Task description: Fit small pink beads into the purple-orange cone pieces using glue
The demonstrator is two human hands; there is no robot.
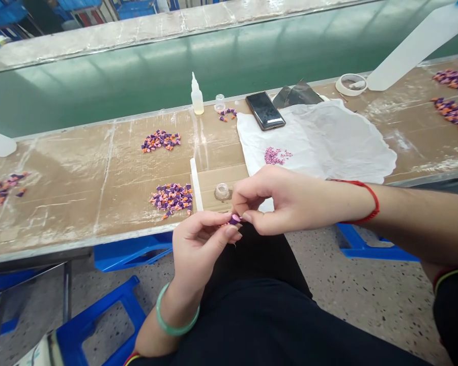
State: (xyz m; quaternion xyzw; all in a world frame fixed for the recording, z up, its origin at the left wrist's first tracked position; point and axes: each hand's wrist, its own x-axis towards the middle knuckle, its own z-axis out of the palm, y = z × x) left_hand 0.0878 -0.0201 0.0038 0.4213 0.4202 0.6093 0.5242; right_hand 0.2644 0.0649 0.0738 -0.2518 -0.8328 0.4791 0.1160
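The left hand (198,249) and right hand (290,201) both pinch a small purple piece (234,219) between their fingertips, just above a cardboard-covered workbench (99,203) bearing heaps of similar pieces (171,199).

You are looking down at a long cardboard-topped workbench (61,203)

A black glass-fronted smartphone (265,111) is lying beside a crumpled sheet of white tissue paper (351,147), a dark crinkled foil scrap (297,95) is sitting behind them, and a pale round roll of tape (350,84) is resting further right. Bright blue plastic stools (127,300) are standing on the grey speckled terrazzo floor (351,305) below the bench.
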